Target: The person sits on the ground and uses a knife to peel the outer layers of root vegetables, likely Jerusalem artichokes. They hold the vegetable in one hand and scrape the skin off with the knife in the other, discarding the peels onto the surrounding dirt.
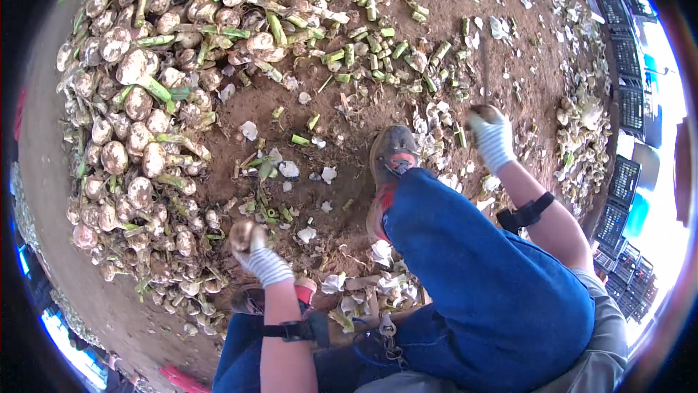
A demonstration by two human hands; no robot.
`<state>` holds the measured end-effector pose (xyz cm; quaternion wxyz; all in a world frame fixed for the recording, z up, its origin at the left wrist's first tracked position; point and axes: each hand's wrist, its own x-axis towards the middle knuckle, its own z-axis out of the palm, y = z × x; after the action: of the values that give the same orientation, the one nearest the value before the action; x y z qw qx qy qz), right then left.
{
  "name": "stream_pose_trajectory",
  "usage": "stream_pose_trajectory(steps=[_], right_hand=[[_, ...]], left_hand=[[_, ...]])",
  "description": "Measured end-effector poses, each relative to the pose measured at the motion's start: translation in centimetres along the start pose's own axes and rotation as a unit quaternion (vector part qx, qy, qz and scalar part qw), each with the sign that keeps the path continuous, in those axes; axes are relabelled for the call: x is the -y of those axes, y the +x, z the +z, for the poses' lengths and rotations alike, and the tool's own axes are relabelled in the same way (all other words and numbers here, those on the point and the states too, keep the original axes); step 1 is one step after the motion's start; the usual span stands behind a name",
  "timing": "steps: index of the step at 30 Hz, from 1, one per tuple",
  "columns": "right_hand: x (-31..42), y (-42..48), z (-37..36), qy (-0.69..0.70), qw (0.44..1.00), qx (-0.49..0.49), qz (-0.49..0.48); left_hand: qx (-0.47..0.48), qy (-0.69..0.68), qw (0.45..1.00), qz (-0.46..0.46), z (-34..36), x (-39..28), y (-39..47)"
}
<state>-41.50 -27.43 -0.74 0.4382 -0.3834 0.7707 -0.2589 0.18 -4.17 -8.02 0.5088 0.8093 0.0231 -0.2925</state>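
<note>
My left hand (260,256), in a pale striped work glove, holds a soil-stained garlic bulb (243,234) beside the lower right edge of a large heap of garlic bulbs (139,139) with cut green stalks. My right hand (491,134), gloved the same way, is closed on the dark handle of a tool (485,111); a thin dark blade seems to extend from it toward the top of the view. Its exact kind is unclear. Cut green stalk pieces (381,52) lie between the heap and my right hand.
My shoe (395,158) rests on the bare soil between my hands. Papery garlic skins (589,115) lie in a strip at the right. Black plastic crates (624,177) line the far right edge. A wooden piece (403,314) shows between my legs.
</note>
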Motion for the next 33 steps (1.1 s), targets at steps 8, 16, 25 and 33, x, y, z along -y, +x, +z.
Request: stream_pose_trajectory(steps=[8, 16, 25, 33], right_hand=[[12.6, -7.8, 6.5, -0.251, 0.753, 0.330, -0.510], [14.5, -9.3, 6.8, -0.303, 0.685, 0.357, -0.558], [14.2, -9.8, 6.7, -0.324, 0.669, 0.396, -0.539], [13.5, -9.0, 6.1, -0.245, 0.719, 0.351, -0.547]], left_hand=[[0.412, -0.293, 0.861, -0.059, 9.9, -10.6, -8.6], [0.344, -0.164, 0.921, -0.086, 12.4, -17.6, -12.3], [0.428, -0.189, 0.858, -0.213, 11.0, -19.1, -13.2], [0.340, -0.235, 0.853, -0.318, 11.8, -17.2, -12.5]])
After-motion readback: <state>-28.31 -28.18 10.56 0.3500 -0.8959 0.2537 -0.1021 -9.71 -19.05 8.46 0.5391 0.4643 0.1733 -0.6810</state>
